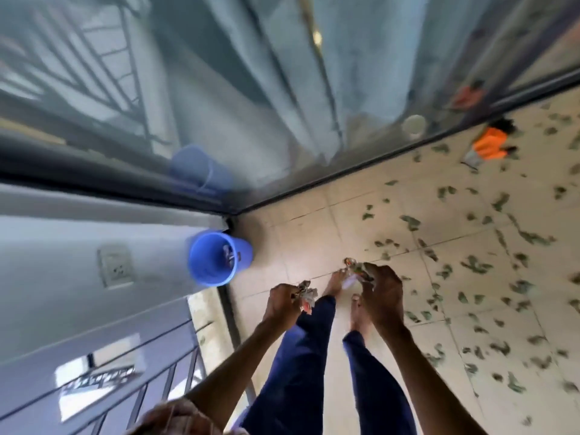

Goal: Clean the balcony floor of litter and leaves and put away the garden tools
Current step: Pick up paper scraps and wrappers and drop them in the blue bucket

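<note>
Beige tiled balcony floor strewn with green leaves right of the fingers; left hand and right hand each clench crumpled litter wrappers, round blue plastic bucket in the corner left of them, bare tiles between

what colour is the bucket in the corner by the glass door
Blue. The bucket shows best in the head view, its only view.

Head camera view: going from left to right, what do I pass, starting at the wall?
White wall socket, round blue plastic bucket, left hand gripping crumpled litter, right hand gripping another litter wad, orange work glove on the tiled floor.
</note>
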